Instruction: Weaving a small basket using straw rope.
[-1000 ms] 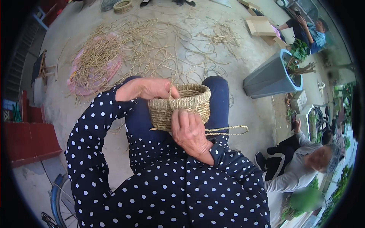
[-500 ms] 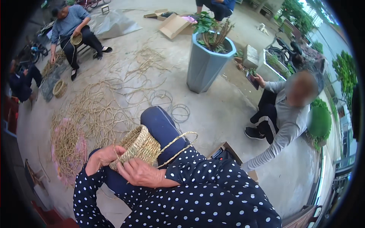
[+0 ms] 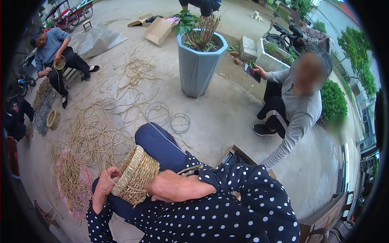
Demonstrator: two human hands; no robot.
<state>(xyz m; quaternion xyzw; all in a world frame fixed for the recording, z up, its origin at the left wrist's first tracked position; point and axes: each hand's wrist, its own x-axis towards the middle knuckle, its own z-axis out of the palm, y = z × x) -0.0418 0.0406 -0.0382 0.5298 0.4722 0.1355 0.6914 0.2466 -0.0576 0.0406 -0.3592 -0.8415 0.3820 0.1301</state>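
At the far left a seated person in a striped shirt (image 3: 50, 46) holds a small woven ring, with finished small baskets (image 3: 52, 118) on the ground just below. Loose straw cord (image 3: 95, 135) lies spread over the concrete floor (image 3: 227, 117), thickest at lower left, where it covers a pink mat (image 3: 81, 182).

The left hand (image 3: 106, 184) sits at the lower left side of the woven straw basket (image 3: 135, 175), wrist bent, its fingers (image 3: 115, 173) curled over the basket's rim and gripping it. The basket rests on the person's lap, against the dark blue trouser leg (image 3: 162, 148). It is tipped on its side: its long axis runs from lower left to upper right, and whether mouth or base faces the left hand cannot be told.

The right hand (image 3: 168, 187) lies flat against the basket's right flank, palm pressed to the weave, fingers closed round the side and partly hidden behind it; a strand of cord (image 3: 190, 170) runs out just above the knuckles. The polka-dot sleeve (image 3: 243, 190) comes in from the right, elbow raised.

Beyond the knee, two wire hoops (image 3: 168, 117) lie on the floor. Farther back stands a tall grey planter (image 3: 198, 65). At right a crouching person in a grey top (image 3: 298, 109) holds a phone (image 3: 252, 73).
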